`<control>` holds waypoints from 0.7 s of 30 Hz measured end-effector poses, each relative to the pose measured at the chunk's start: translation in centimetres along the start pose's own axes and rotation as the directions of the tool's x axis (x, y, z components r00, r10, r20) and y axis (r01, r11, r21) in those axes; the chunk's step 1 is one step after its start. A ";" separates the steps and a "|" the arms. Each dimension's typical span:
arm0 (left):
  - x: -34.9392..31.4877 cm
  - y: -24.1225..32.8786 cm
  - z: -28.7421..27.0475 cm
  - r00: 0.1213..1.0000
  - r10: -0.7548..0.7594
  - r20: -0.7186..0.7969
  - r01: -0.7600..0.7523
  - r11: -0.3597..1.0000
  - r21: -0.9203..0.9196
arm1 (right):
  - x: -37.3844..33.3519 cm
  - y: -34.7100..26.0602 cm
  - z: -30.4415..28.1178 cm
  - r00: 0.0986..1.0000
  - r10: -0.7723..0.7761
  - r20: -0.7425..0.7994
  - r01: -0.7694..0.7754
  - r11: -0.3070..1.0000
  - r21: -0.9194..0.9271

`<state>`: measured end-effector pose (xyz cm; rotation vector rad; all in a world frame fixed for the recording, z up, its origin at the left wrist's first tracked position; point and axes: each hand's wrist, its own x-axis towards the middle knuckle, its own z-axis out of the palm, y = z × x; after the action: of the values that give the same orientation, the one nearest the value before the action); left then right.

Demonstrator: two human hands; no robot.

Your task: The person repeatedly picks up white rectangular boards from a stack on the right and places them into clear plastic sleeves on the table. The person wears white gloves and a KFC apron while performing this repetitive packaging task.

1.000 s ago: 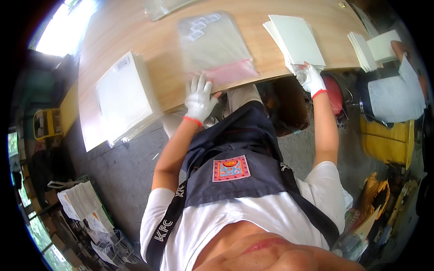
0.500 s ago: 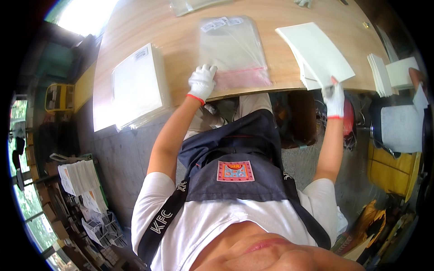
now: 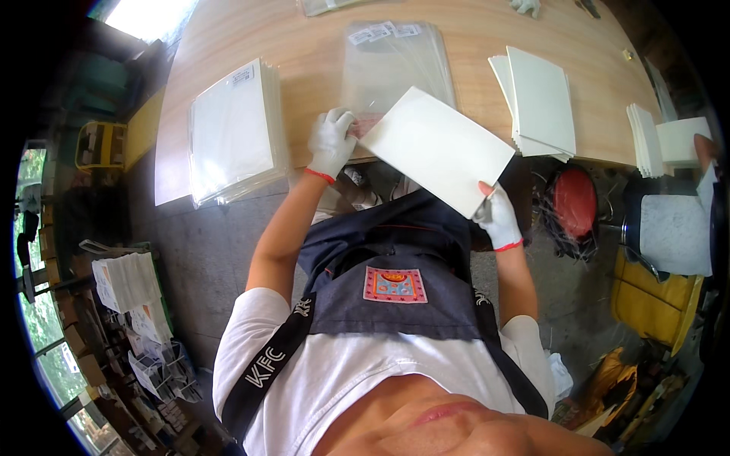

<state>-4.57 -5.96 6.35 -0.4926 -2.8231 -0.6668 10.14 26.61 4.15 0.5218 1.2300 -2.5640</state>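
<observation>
My right hand (image 3: 498,216), in a white glove with bare fingertips and a red cuff, grips one corner of a blank white board (image 3: 439,152). The board slants over the table's front edge, its far left corner close to my left hand (image 3: 332,142). That gloved hand is closed at the near left corner of the top clear plastic bag (image 3: 376,80) in a flat stack. The bag's pinkish strip shows beside its fingertips; the board covers much of the bag's near end. Right of the bags lies a fanned stack of white boards (image 3: 544,102).
On the left, a pile of bagged white boards (image 3: 232,140) overhangs the wooden table (image 3: 304,45). More white boards (image 3: 645,140) stand at the far right, near a red stool seat (image 3: 574,204). A white glove (image 3: 525,7) lies at the back.
My right hand has lifted a white board off the right stack and brought it left and nearer, toward the plastic bags. My left hand has shifted slightly left at the bag's corner.
</observation>
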 end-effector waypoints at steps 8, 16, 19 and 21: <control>-1.5 1.1 0.9 0.986 0.081 -0.147 -0.116 0.961 -0.252 | -1.1 5.2 6.5 0.994 -0.056 -0.095 0.080 0.960 0.269; -3.1 3.8 4.3 0.752 -0.621 0.221 0.339 0.077 -0.938 | -0.8 5.4 8.1 0.988 -0.129 -0.088 0.141 0.980 0.143; -3.7 4.0 4.3 0.758 -0.538 0.368 0.483 0.085 -0.871 | -0.1 4.5 8.1 0.984 -0.175 -0.031 0.177 0.980 0.087; -5.5 4.4 4.3 0.799 -0.453 0.395 0.512 0.169 -0.842 | 0.1 4.2 8.1 0.988 -0.154 -0.015 0.154 0.986 0.066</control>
<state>1.62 -1.70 2.85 0.3807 -2.2321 -2.4961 9.89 17.65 5.82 0.4707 1.2369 -2.7423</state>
